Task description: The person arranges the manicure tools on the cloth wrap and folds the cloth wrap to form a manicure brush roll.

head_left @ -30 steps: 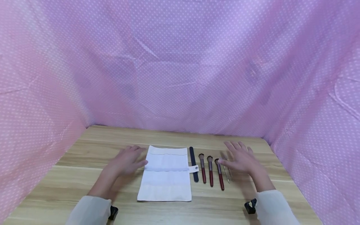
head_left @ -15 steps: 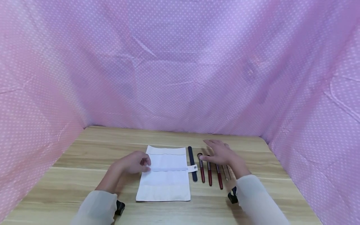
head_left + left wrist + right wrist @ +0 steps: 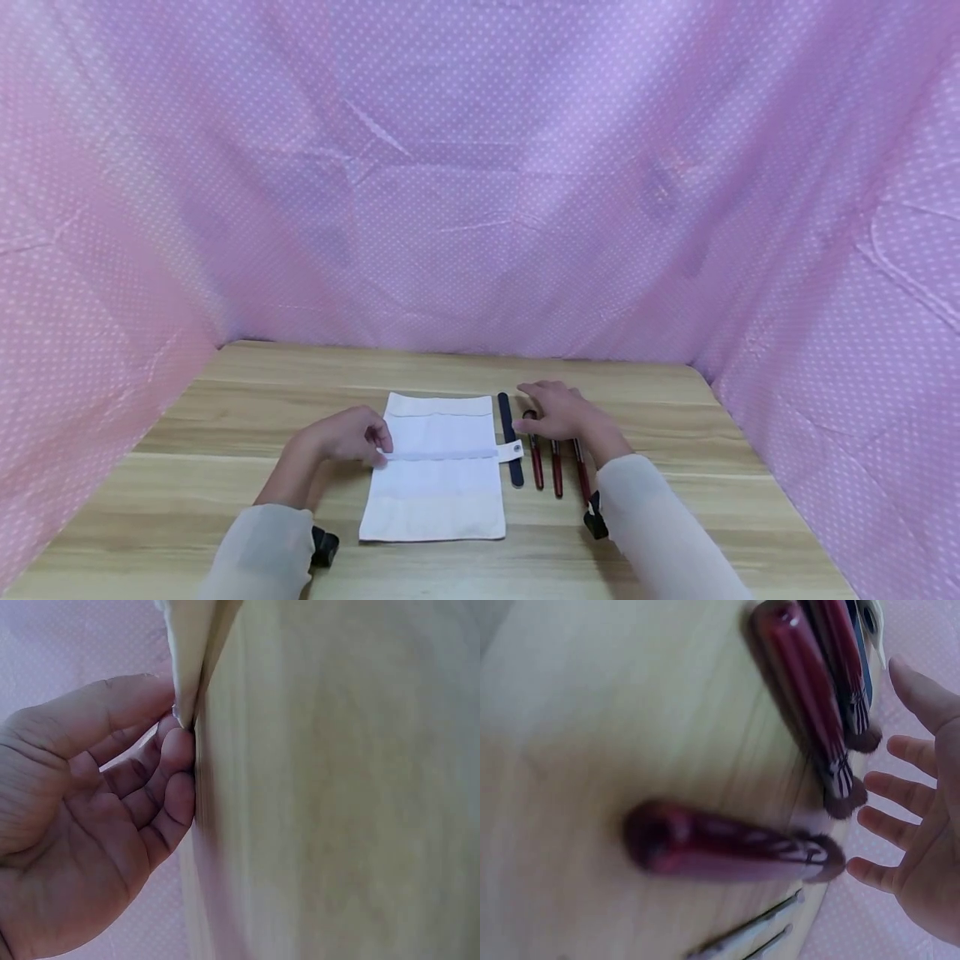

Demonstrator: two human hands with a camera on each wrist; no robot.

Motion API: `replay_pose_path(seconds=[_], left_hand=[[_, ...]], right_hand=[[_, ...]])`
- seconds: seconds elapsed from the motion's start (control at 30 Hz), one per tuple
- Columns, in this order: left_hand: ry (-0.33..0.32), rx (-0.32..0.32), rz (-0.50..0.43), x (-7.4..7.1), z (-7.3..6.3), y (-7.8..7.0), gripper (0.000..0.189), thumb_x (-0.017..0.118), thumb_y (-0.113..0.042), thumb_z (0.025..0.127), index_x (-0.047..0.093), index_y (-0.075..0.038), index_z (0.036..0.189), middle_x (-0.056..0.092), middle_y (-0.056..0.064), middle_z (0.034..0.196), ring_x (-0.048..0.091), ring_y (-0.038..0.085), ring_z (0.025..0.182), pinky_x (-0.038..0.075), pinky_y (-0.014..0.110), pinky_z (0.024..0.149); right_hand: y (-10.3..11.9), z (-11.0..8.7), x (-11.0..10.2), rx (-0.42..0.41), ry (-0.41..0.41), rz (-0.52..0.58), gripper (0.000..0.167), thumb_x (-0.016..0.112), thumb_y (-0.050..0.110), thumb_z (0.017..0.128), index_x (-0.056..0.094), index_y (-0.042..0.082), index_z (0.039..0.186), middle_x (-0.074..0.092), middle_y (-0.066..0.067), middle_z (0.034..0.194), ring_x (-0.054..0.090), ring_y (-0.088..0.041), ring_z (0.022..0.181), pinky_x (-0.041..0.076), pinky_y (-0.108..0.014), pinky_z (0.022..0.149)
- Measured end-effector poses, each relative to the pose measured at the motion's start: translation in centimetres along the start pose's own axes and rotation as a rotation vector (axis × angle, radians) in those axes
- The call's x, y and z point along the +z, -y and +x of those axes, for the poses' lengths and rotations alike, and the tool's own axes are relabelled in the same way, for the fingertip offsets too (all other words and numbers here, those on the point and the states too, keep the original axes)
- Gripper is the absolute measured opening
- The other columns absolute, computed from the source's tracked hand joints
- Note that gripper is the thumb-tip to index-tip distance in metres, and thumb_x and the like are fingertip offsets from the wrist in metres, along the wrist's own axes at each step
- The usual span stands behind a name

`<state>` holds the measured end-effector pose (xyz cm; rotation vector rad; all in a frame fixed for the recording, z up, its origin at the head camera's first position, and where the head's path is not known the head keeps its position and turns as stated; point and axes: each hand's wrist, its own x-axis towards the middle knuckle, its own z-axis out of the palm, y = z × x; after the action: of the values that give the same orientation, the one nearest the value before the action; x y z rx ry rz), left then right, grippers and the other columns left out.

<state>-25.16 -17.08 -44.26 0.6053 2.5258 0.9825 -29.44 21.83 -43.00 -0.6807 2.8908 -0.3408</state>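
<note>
A white cloth pouch [image 3: 435, 492] lies flat on the wooden table [image 3: 247, 392], with a snap tab at its right edge. My left hand [image 3: 375, 443] pinches its left edge; in the left wrist view thumb and forefinger [image 3: 178, 720] nip the cloth [image 3: 191, 637]. A dark blue nail file [image 3: 512, 454] lies right of the pouch, then three red-handled brushes [image 3: 557, 475]. My right hand [image 3: 555, 412] hovers over the brush heads, fingers straight and spread [image 3: 900, 825]. The right wrist view shows the brushes [image 3: 727, 844] close up.
Two thin metal tools [image 3: 750, 937] lie beside the brushes; my right sleeve [image 3: 660, 533] hides them in the head view. Pink dotted fabric [image 3: 480, 183] walls the table at the back and both sides.
My right hand has slid left, from over the metal tools to the brush heads near the nail file. My left hand has moved right and taken hold of the pouch's left edge.
</note>
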Motion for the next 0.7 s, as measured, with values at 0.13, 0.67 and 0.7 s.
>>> replay_pose_path(seconds=[0.13,0.67,0.7], left_hand=[[0.003,0.008,-0.035,-0.3,0.2,0.4,0.013,0.083,-0.002,0.081,0.072,-0.007,0.087,0.064,0.001,0.082,0.055,0.017,0.076,0.047,0.030,0.069],[0.018,0.025,-0.119,-0.5,0.9,1.0,0.005,0.076,-0.002,0.087,0.071,-0.002,0.089,0.063,0.001,0.080,0.052,0.017,0.074,0.045,0.030,0.067],[0.017,0.024,-0.121,-0.5,0.9,1.1,0.005,0.076,-0.002,0.087,0.072,-0.002,0.090,0.063,0.001,0.080,0.052,0.017,0.074,0.046,0.030,0.067]], right_hand=[[0.6,0.8,-0.2,-0.014,0.026,-0.015,0.075,0.066,0.052,0.096,0.043,0.013,0.156,0.046,-0.018,0.154,0.039,-0.042,0.143,0.027,-0.069,0.111],[1.4,3.5,0.5,0.021,0.065,0.024,0.062,0.067,0.038,0.100,0.046,0.014,0.153,0.047,-0.018,0.151,0.041,-0.041,0.139,0.031,-0.068,0.111],[1.3,3.7,0.6,0.022,0.065,0.027,0.062,0.067,0.038,0.100,0.047,0.014,0.153,0.047,-0.018,0.150,0.041,-0.042,0.139,0.031,-0.068,0.110]])
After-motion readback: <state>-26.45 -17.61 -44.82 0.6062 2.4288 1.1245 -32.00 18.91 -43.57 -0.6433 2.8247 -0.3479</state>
